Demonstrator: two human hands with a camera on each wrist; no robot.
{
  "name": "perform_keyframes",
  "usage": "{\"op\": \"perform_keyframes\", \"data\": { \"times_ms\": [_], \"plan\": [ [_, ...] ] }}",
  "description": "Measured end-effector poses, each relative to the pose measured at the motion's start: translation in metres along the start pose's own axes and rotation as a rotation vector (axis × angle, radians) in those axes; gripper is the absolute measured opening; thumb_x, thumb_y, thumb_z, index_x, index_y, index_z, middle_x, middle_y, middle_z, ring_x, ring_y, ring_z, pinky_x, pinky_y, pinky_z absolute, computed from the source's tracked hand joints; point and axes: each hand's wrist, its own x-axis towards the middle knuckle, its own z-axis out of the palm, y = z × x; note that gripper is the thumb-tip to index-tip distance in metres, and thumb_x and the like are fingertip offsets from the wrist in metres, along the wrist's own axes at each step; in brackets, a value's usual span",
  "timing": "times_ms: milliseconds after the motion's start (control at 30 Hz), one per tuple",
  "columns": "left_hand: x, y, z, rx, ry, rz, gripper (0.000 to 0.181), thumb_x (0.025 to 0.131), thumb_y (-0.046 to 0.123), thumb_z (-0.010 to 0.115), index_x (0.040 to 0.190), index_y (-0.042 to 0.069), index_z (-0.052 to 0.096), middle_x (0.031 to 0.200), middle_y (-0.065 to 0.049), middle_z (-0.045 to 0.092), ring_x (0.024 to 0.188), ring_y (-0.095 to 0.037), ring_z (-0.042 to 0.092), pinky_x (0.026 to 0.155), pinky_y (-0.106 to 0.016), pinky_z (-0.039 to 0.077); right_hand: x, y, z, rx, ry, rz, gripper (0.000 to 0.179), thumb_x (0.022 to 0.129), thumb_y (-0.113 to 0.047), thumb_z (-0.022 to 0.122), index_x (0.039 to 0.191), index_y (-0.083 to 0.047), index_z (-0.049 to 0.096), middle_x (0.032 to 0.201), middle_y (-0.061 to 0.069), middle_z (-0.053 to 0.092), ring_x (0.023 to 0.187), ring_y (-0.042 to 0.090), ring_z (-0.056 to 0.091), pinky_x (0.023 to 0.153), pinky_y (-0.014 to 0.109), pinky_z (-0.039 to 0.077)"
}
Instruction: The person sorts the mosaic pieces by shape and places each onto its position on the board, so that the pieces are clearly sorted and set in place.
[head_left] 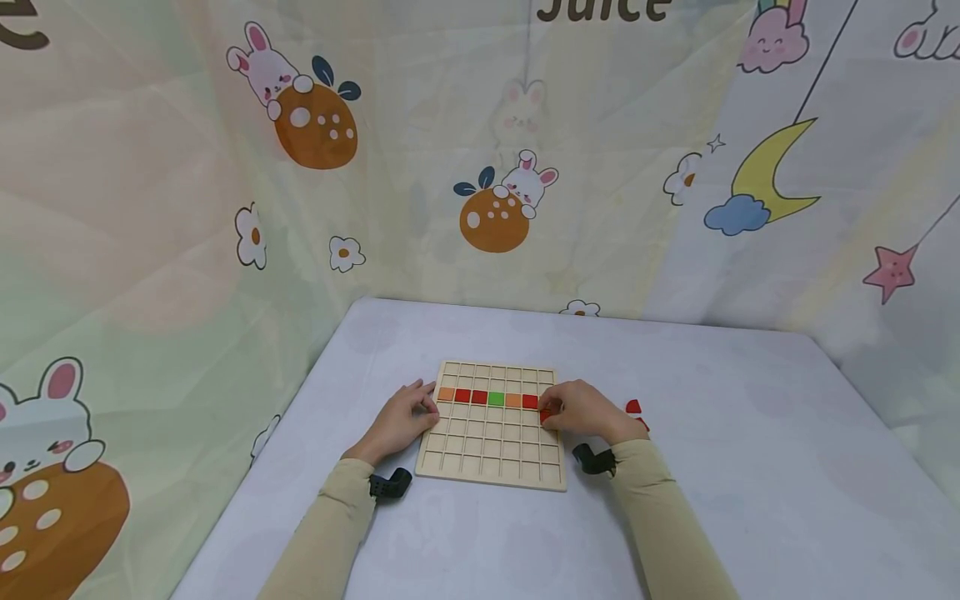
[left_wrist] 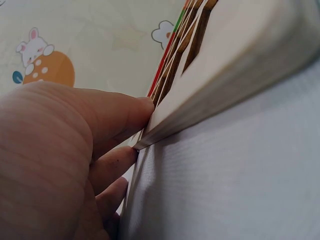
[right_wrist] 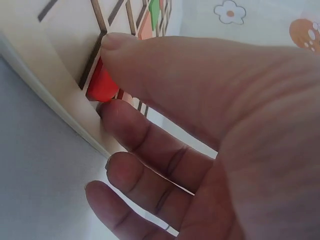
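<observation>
A pale wooden grid board (head_left: 487,457) lies on the table. Across one row run square tiles: orange (head_left: 446,394), red, red, green (head_left: 496,399), orange and red (head_left: 530,402). My left hand (head_left: 401,421) holds the board's left edge; in the left wrist view its thumb (left_wrist: 122,107) lies over the edge, fingers against the side. At the right end of the row, my right hand (head_left: 588,410) pinches a red tile (right_wrist: 103,85) between thumb and index finger, low over the grid cells. The other fingers of this hand extend past the board's edge.
Loose red pieces (head_left: 633,407) lie on the table just beyond the right wrist, partly hidden by it. White cloth (head_left: 750,467) covers the table. A printed curtain (head_left: 420,125) hangs behind and along the sides. Each wrist wears a black camera (head_left: 391,483).
</observation>
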Motion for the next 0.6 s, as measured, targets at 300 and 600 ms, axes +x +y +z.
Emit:
{"op": "perform_keyframes", "data": {
  "times_ms": [300, 600],
  "plan": [
    [0.000, 0.000, 0.001, -0.008, 0.001, 0.002, 0.011, 0.087, 0.016, 0.073, 0.081, 0.021, 0.064, 0.150, -0.004, 0.046, 0.147, -0.028, 0.023, 0.123, -0.051, 0.013, 0.002, 0.000, 0.000, 0.028, 0.010, 0.040, 0.017, 0.082, -0.012, 0.078, 0.098, -0.014, 0.072, 0.080, -0.004, 0.061, 0.076, 0.016, 0.052, 0.063, 0.027, 0.047],
    [-0.001, 0.001, -0.001, -0.025, -0.001, 0.008, 0.011, 0.087, 0.015, 0.072, 0.081, 0.020, 0.064, 0.150, -0.005, 0.046, 0.147, -0.029, 0.023, 0.123, -0.051, 0.012, -0.001, 0.015, -0.014, 0.007, 0.087, 0.108, 0.014, 0.090, -0.021, 0.069, 0.103, -0.015, 0.071, 0.089, -0.003, 0.065, 0.082, 0.018, 0.054, 0.067, 0.030, 0.050]
  ]
}}
